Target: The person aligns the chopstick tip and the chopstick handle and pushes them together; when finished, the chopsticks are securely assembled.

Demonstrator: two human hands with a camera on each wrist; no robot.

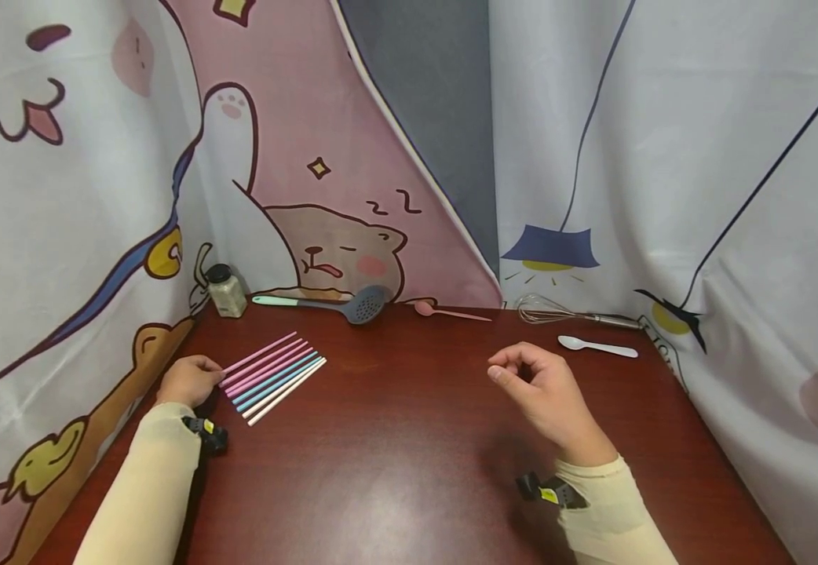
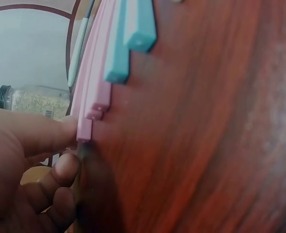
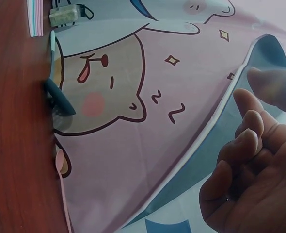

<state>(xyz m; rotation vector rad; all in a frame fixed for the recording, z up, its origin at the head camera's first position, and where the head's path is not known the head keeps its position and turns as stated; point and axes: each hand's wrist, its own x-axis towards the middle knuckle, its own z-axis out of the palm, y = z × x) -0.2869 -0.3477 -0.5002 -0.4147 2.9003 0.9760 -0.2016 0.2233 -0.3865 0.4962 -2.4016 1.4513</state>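
Pastel chopsticks lie side by side on the left of the table: several pink ones (image 1: 268,362), blue ones (image 1: 276,378) and white ones (image 1: 286,392). My left hand (image 1: 188,381) is at their near ends, its thumb and finger pinching the end of the outermost pink chopstick (image 1: 259,354). In the left wrist view a fingertip covers that end, while the square ends of the other pink chopsticks (image 2: 101,92) and the blue ones (image 2: 117,70) show beside it. Over the right half of the table my right hand (image 1: 543,392) hovers, fingers loosely curled and holding nothing.
Along the back lie a slotted skimmer (image 1: 365,304), a pink spoon (image 1: 425,309) and a whisk (image 1: 546,311). A black-lidded jar (image 1: 228,294) stands at the back left corner, and a white spoon (image 1: 596,346) lies at right. Printed cloth (image 1: 423,235) hangs around the table.
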